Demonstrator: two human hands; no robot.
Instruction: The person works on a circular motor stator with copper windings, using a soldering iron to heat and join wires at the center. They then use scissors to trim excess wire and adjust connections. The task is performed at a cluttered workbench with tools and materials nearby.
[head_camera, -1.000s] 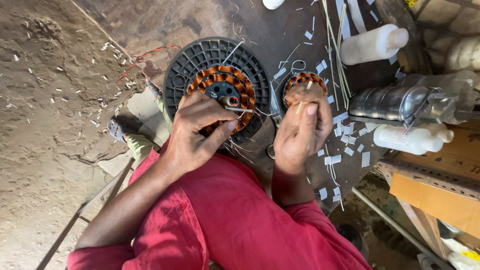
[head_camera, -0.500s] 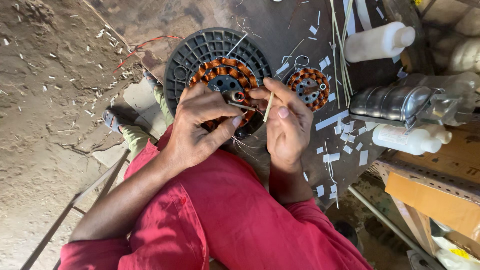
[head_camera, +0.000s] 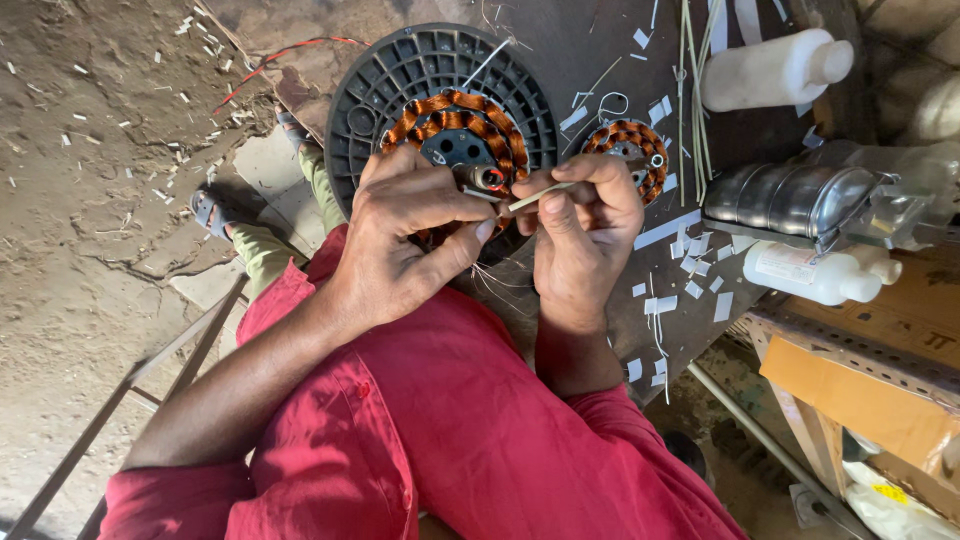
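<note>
A ring of copper-wound coils (head_camera: 455, 125) sits on a dark round ribbed plate (head_camera: 400, 75) on the workbench. My left hand (head_camera: 410, 235) rests on the near side of that coil ring, fingers curled over it and gripping it. My right hand (head_camera: 580, 225) pinches a thin pale strip (head_camera: 540, 195) between thumb and forefinger, its tip pointing at the ring's hub. A smaller copper coil ring (head_camera: 630, 150) lies just beyond my right hand.
White plastic bottles (head_camera: 770, 70) (head_camera: 820, 272), a shiny metal cylinder (head_camera: 790, 200), thin pale sticks (head_camera: 690, 90) and scattered white paper scraps (head_camera: 690, 275) lie on the dark bench. A cardboard box (head_camera: 860, 400) sits at lower right. Dirt floor and a sandalled foot (head_camera: 205, 210) show at left.
My right hand came off the small coil ring and moved left to the big ring, now holding the pale strip. My left hand stayed on the big ring.
</note>
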